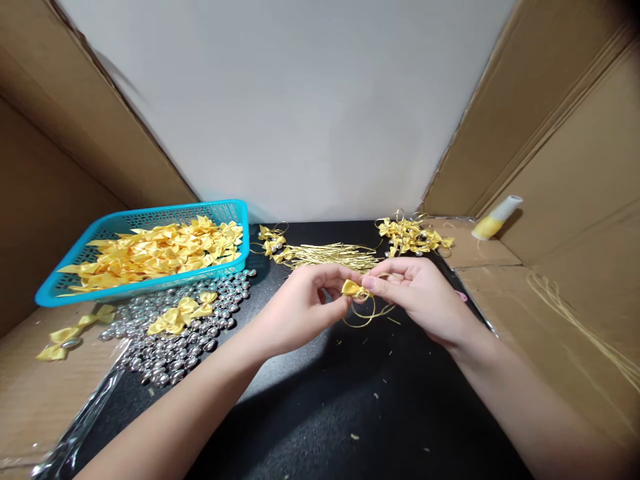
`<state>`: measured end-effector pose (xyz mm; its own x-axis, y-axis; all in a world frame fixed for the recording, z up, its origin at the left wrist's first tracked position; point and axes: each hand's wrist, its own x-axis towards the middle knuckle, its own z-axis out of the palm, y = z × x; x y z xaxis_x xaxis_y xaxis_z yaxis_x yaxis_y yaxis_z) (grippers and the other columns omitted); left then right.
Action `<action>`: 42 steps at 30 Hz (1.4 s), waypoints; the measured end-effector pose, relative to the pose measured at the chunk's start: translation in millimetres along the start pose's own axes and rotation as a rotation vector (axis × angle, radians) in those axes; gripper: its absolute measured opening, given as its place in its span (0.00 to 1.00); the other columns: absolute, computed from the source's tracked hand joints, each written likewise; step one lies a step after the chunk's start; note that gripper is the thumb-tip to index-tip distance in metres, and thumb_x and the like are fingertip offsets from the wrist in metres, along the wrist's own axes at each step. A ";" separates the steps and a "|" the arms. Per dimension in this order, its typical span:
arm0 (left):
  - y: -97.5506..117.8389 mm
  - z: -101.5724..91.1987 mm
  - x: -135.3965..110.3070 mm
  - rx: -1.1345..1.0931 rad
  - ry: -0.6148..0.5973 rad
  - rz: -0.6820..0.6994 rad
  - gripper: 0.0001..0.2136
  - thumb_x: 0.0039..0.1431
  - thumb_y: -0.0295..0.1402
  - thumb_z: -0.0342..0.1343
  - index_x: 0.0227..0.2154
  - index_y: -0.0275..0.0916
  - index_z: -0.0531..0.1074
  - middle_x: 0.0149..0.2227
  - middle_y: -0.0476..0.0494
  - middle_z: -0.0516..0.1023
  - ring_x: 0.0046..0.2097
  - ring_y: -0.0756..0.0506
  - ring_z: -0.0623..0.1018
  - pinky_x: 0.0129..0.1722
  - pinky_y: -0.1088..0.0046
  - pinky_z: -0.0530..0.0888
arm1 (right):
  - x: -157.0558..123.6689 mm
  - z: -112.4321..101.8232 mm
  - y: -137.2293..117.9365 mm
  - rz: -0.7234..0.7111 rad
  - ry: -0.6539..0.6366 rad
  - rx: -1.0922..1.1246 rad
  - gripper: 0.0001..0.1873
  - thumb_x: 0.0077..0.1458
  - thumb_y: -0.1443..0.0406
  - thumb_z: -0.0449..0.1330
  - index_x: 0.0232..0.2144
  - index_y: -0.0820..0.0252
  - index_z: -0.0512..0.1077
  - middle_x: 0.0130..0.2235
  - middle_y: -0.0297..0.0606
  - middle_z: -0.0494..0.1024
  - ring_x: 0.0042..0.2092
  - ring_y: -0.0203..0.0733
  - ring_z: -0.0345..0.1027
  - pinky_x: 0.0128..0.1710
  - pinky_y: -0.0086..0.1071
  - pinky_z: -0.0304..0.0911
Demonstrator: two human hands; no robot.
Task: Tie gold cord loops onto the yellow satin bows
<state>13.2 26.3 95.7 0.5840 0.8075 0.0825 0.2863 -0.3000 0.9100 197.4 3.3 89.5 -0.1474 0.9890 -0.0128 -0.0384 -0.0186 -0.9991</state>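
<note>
Between both hands, above the black table, is a yellow ribbon bow (353,288). My left hand (320,293) is closed, with its fingertips at the bow's left side. My right hand (407,283) pinches at the bow's right side, where a thin gold cord (361,325) loops out and hangs below the fingers. The bow's knot is partly hidden by the right thumb. Just behind the hands lies a bundle of cut gold cords (335,253).
A blue basket (50,290) of yellow bows stands at left, beside many silver beads (175,353) with several bows on them. Corded bows (413,235) lie in a pile at back right, near a spool (497,219). Cardboard walls (575,133) flank the table.
</note>
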 end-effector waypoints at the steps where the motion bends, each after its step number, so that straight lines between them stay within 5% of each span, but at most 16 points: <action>1: -0.1 0.1 -0.3 0.025 0.010 0.010 0.12 0.56 0.25 0.56 0.43 0.37 0.76 0.29 0.48 0.79 0.26 0.52 0.70 0.26 0.77 0.66 | 0.0 0.3 0.0 -0.006 0.001 -0.010 0.12 0.44 0.57 0.71 0.26 0.60 0.77 0.27 0.35 0.81 0.30 0.37 0.75 0.34 0.31 0.70; 5: -0.4 0.8 -1.2 0.104 0.048 0.045 0.10 0.60 0.28 0.55 0.44 0.38 0.74 0.28 0.49 0.77 0.27 0.51 0.71 0.26 0.76 0.65 | 0.9 0.0 2.6 -0.027 0.038 -0.051 0.12 0.41 0.60 0.73 0.25 0.60 0.76 0.24 0.32 0.79 0.25 0.33 0.71 0.27 0.29 0.67; 13: 2.4 1.4 -3.9 0.063 0.068 0.057 0.08 0.63 0.31 0.53 0.44 0.40 0.64 0.29 0.50 0.79 0.27 0.51 0.72 0.27 0.76 0.66 | 3.0 1.3 10.1 -0.071 0.053 0.087 0.15 0.41 0.58 0.73 0.27 0.60 0.76 0.24 0.33 0.79 0.28 0.36 0.75 0.34 0.32 0.74; 20: 3.4 0.1 -2.1 0.318 0.123 0.155 0.01 0.61 0.29 0.53 0.35 0.39 0.69 0.26 0.52 0.74 0.27 0.52 0.69 0.28 0.76 0.64 | 3.6 6.7 12.4 -0.139 0.144 -0.015 0.14 0.39 0.58 0.73 0.26 0.59 0.76 0.26 0.35 0.80 0.29 0.39 0.77 0.32 0.33 0.74; 23: 4.6 -0.7 -1.0 0.289 0.113 0.141 0.07 0.63 0.30 0.49 0.30 0.37 0.69 0.26 0.50 0.74 0.28 0.51 0.71 0.29 0.76 0.65 | 3.0 7.0 11.9 -0.166 0.155 -0.017 0.14 0.39 0.58 0.74 0.25 0.59 0.76 0.25 0.34 0.80 0.29 0.40 0.77 0.33 0.34 0.75; 31: -5.1 -4.2 3.1 0.251 0.086 0.196 0.06 0.53 0.21 0.53 0.30 0.38 0.69 0.29 0.52 0.76 0.31 0.52 0.74 0.34 0.77 0.69 | 2.5 5.8 13.7 -0.169 0.170 0.109 0.16 0.38 0.57 0.74 0.25 0.58 0.75 0.25 0.33 0.79 0.28 0.39 0.77 0.32 0.34 0.75; 37: -10.7 -6.1 5.3 0.358 0.119 0.244 0.08 0.52 0.31 0.64 0.29 0.39 0.69 0.29 0.52 0.76 0.32 0.50 0.74 0.34 0.76 0.69 | 2.4 2.2 14.1 -0.166 0.179 0.102 0.15 0.41 0.56 0.73 0.26 0.58 0.75 0.25 0.33 0.79 0.28 0.38 0.76 0.33 0.33 0.75; 42: -9.2 -6.6 4.4 0.403 0.119 0.344 0.05 0.55 0.27 0.59 0.30 0.38 0.68 0.29 0.51 0.76 0.32 0.51 0.74 0.34 0.77 0.70 | 0.2 2.7 9.2 -0.176 0.160 0.079 0.13 0.41 0.59 0.73 0.26 0.58 0.76 0.24 0.32 0.79 0.27 0.35 0.75 0.32 0.31 0.74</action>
<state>8.1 35.9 90.4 0.6120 0.6735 0.4145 0.3763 -0.7090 0.5965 194.4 3.0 80.4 0.0264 0.9886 0.1485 -0.1280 0.1507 -0.9803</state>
